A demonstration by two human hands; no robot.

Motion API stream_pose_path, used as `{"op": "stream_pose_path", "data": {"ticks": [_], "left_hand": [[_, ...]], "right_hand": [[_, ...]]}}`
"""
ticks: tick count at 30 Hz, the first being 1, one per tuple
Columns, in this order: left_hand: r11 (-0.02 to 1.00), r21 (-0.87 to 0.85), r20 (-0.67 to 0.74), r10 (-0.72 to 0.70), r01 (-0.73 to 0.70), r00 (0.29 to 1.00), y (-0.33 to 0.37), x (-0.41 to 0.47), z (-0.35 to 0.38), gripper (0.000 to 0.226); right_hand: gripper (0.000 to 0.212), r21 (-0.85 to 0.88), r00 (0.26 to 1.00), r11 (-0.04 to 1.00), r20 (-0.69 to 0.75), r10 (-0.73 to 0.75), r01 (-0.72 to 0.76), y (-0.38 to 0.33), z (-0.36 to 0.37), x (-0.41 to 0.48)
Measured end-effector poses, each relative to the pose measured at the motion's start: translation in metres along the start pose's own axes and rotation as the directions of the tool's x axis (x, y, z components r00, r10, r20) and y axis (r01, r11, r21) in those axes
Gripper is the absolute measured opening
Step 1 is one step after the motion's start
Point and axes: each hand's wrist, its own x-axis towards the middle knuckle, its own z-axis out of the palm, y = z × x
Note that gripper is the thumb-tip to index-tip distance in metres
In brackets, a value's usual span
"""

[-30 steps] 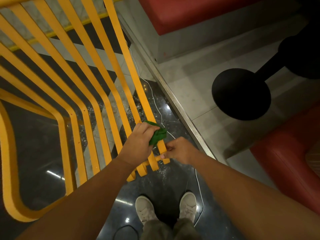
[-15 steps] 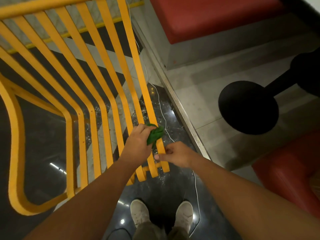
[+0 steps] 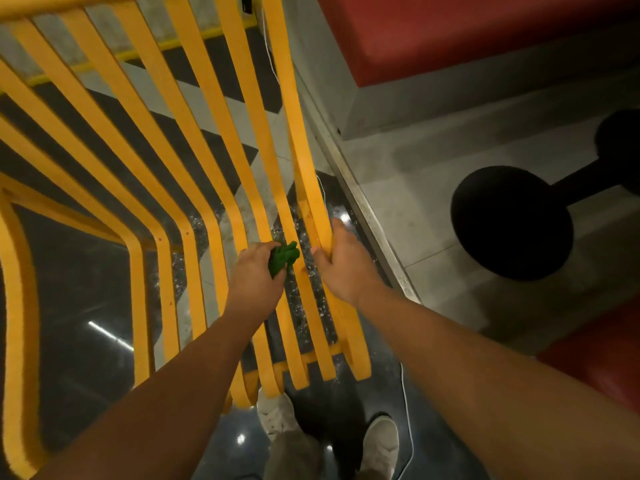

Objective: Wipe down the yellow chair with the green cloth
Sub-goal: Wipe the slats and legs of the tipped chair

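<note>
The yellow chair is made of long curved slats and fills the left and middle of the head view, its slat ends near my feet. My left hand grips the bunched green cloth and presses it against a slat second from the right. My right hand holds the rightmost slat, fingers curled round its edge, a little right of the cloth.
A black round stool base stands on the pale floor at right. Red upholstered seats sit at the top right and lower right. A metal floor strip and a thin white cord run beside the chair.
My right hand moved from the slat ends up to grip the rightmost slat. My left hand with the cloth shifted up along the slats, away from their ends. The view moved closer.
</note>
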Motion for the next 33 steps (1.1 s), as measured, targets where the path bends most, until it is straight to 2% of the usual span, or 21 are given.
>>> {"op": "stream_pose_path", "data": {"ticks": [7,11,15,20,24,27,33], "left_hand": [[0.993,0.041,0.207,0.100,-0.111,0.973,-0.047,0.035,0.054,0.045],[0.988,0.052,0.285,0.127,-0.148,0.950,-0.061,0.052,0.084,0.045],[0.966,0.078,0.296,0.212,-0.245,0.931,-0.074,0.035,0.102,0.041],[0.869,0.138,0.355,0.405,-0.476,0.842,-0.088,0.041,0.094,0.051],[0.924,0.188,0.252,0.281,-0.332,0.926,-0.086,0.074,0.094,0.045],[0.943,0.159,0.229,0.253,-0.292,0.940,-0.079,0.064,0.099,0.043],[0.864,0.063,0.351,0.449,-0.499,0.822,-0.087,0.023,0.098,0.047]], "right_hand": [[0.044,-0.085,0.988,0.996,-0.156,-0.004,-0.009,-0.010,0.018,0.045],[0.042,-0.129,0.978,0.992,-0.204,-0.033,0.006,-0.008,0.020,0.049],[0.038,-0.089,0.977,0.996,-0.211,-0.039,0.020,-0.008,0.020,0.046],[0.029,-0.044,0.968,0.999,-0.252,-0.018,0.008,-0.004,0.022,0.045],[0.026,-0.051,0.962,0.999,-0.273,-0.011,-0.003,-0.005,0.022,0.044],[0.026,-0.078,0.959,0.997,-0.283,-0.019,-0.003,-0.006,0.022,0.043],[0.029,-0.112,0.957,0.994,-0.288,-0.030,-0.003,-0.009,0.022,0.042]]}}
